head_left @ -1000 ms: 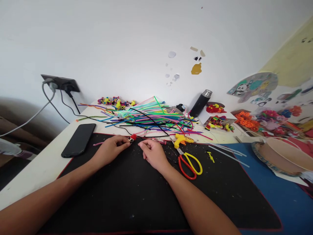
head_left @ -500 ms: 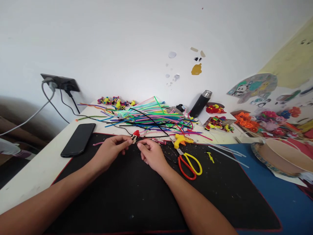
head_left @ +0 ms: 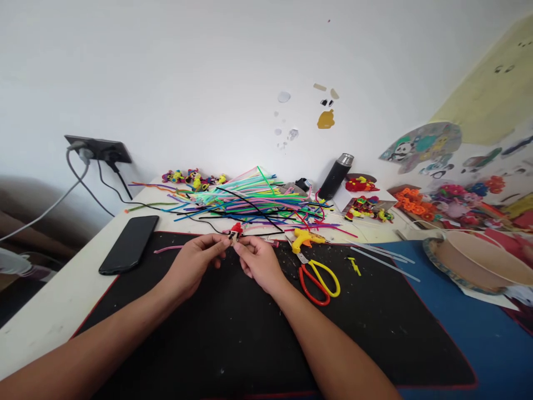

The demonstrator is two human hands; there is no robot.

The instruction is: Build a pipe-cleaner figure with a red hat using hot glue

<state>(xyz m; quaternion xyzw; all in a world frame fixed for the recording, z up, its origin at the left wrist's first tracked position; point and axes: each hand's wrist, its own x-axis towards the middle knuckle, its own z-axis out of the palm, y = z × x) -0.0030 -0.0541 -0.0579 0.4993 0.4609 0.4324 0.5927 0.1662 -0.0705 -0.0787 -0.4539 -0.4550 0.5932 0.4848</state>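
A small figure (head_left: 236,229) with a red top and a pale and black lower part stands upright between my fingertips, above the black mat (head_left: 233,339). My left hand (head_left: 199,260) pinches it from the left with thumb and forefinger. From the right, my right hand (head_left: 260,260) has its thumb and forefinger closed at the figure's other side. The fingers cover part of its lower end. Scissors (head_left: 318,278) with one red and one yellow handle lie right of my right hand, beside a yellow glue gun (head_left: 307,239).
Behind my hands spreads a pile of coloured pipe cleaners (head_left: 254,194). A phone (head_left: 129,244) lies at left. Clear glue sticks (head_left: 385,256), a small yellow piece (head_left: 353,265) and a bowl (head_left: 466,261) are at right. A black flask (head_left: 336,176) stands by the wall.
My hands have come closer together, and my right fingertips now meet the figure that my left hand was holding. The whole view has shifted slightly.
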